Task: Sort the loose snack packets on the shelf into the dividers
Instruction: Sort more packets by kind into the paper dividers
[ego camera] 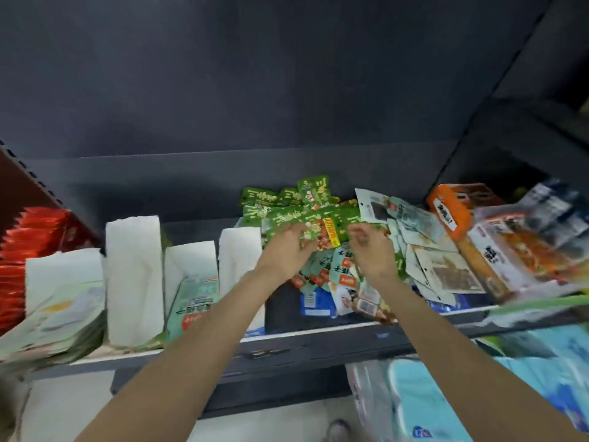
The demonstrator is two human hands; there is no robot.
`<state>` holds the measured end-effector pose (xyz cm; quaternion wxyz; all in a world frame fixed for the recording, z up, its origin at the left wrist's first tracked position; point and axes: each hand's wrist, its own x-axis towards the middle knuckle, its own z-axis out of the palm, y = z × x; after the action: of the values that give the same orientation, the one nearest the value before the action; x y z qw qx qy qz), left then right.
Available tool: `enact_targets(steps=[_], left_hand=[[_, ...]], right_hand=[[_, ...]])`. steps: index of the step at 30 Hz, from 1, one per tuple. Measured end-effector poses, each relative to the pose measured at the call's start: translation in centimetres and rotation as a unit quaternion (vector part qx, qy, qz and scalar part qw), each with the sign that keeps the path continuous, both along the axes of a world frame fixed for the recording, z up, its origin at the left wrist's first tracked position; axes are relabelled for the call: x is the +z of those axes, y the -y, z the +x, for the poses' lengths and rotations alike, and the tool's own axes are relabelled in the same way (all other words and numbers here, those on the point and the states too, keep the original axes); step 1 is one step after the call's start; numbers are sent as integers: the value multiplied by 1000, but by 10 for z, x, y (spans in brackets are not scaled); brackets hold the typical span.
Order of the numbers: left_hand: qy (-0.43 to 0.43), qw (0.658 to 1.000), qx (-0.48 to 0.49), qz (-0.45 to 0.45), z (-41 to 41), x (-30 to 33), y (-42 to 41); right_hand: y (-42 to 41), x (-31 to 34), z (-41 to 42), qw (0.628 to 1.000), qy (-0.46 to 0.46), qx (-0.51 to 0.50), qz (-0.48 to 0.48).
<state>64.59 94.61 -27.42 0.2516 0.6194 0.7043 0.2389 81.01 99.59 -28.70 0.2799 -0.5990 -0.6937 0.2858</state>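
Up at 12 o'clock of the dark shelf [318, 341], a loose heap of glossy green snack packets [287, 207] lies crinkled and overlapping. Both hands reach into it: the left hand [287, 250] curls its fingers on a green packet [314, 229] with a yellow label, and the right hand [371, 250] pinches the same packet's other end. Toward 3 o'clock lie flat pale packets [411, 231] and orange-printed packs [452, 208], blurred. Toward 9 o'clock stand white dividers [134, 266], stiff upright sheets, with pale green packets [194, 301] between them and shiny red foil packets [28, 250] beyond. Behind rises a matt dark grey back panel [287, 90]. Below the shelf edge, at 5 o'clock, sit soft turquoise plastic packs [430, 400].
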Motion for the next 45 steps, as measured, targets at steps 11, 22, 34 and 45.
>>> enact_targets(steps=[11, 22, 34, 45], left_hand=[[-184, 961, 18, -204, 47, -67, -89], [-203, 961, 22, -186, 50, -54, -96], [167, 977, 105, 79, 40, 27, -53], [223, 947, 114, 202, -95, 72, 90]], right_hand=[[-123, -51, 59, 985, 152, 77, -34], [-119, -34, 62, 970, 186, 82, 135], [-55, 48, 30, 959, -242, 138, 47], [66, 77, -104, 940, -265, 203, -70]])
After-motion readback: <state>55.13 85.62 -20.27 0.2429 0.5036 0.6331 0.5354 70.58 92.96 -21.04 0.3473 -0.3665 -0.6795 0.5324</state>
